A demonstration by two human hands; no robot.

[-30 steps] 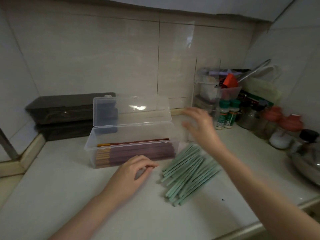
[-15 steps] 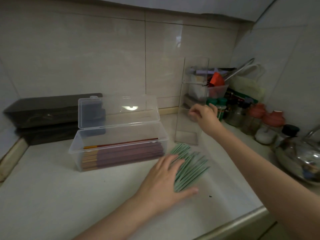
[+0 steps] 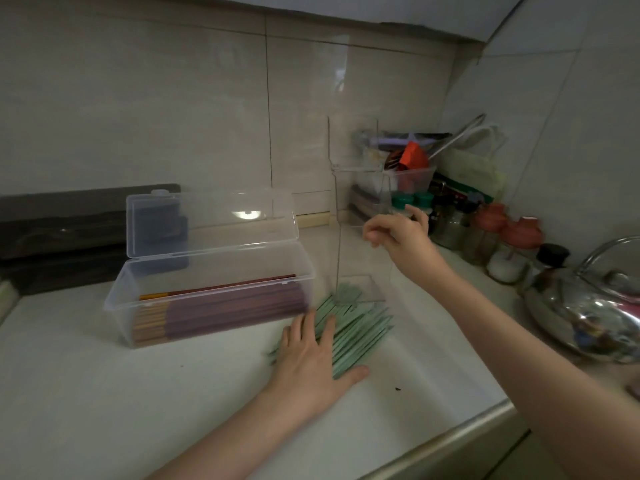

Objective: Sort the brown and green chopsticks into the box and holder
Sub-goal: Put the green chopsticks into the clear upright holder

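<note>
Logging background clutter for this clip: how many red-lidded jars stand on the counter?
2. One red-lidded jar stands by the right wall, beyond the right hand. The other red-lidded jar is just right of it, nearer the kettle. More may be hidden behind the clutter.

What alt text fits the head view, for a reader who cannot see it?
A person's left hand lies flat on a pile of green chopsticks on a white counter, while the right hand holds a tall clear holder behind them. Left of it, an open clear box holds brown chopsticks.
</note>
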